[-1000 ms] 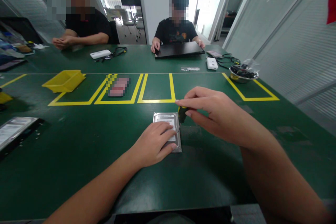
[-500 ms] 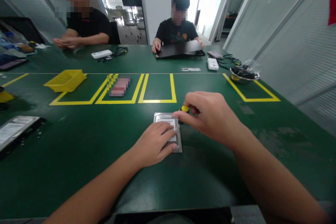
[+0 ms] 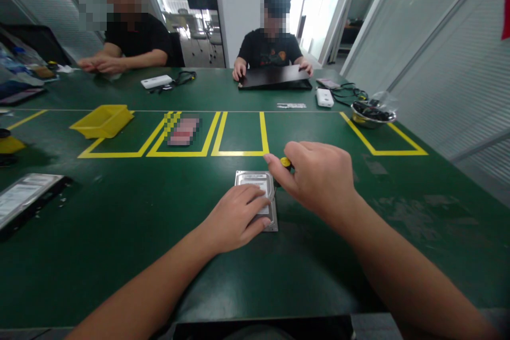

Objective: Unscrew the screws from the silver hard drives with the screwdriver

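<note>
A silver hard drive (image 3: 272, 217) with a white label lies on the green table in front of me. My left hand (image 3: 243, 215) rests on top of it, fingers spread across the label and the thumb near its right edge. A small screwdriver (image 3: 285, 162) with a yellow-ended black handle is gripped by my right hand (image 3: 319, 172), the fist closed round it. Its shaft points down toward the drive's right edge; I cannot tell whether the tip touches a screw. My hand covers most of the handle.
On the left lie a larger drive (image 3: 30, 196) and a yellow bin (image 3: 101, 122). A metal bowl (image 3: 371, 119) of dark parts stands right. Yellow tape marks zones on the table. Across it sit two people, one holding a dark panel (image 3: 274, 78); a white device (image 3: 324, 98) is nearby.
My right hand has shifted slightly right, and its grip on the screwdriver has turned, with the thumb now pointing up and left. My left hand stays on the hard drive.
</note>
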The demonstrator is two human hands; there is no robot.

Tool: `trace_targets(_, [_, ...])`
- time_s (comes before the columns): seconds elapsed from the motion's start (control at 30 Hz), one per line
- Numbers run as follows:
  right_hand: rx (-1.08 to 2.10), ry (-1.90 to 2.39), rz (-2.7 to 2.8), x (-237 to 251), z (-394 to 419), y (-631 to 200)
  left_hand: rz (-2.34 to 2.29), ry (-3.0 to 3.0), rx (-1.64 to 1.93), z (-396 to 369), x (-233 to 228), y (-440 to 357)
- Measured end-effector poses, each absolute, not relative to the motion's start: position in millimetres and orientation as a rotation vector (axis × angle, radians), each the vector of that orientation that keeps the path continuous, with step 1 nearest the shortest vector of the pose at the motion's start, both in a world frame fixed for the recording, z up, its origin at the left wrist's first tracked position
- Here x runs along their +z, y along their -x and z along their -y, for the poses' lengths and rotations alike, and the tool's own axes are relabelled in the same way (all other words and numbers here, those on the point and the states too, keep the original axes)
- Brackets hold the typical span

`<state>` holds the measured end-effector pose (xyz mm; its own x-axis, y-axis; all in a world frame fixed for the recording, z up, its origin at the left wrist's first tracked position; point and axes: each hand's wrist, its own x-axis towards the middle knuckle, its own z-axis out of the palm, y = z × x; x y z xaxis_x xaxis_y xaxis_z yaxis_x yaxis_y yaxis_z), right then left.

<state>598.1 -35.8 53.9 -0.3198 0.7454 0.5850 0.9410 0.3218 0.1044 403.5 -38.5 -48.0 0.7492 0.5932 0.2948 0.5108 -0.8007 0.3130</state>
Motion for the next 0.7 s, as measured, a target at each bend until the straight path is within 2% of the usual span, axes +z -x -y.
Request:
trace_targets(0.33, [-0.707, 1.721, 2.142, 57.4, 40.2, -597.3, -0.876, -2.734, 0.563, 38.1, -47.7, -403.7])
trace_targets(0.7, [-0.605, 1.675, 2.218, 57.9, 41.1, -596.1, -0.877, -2.728, 0.555, 37.6, -47.0, -403.6])
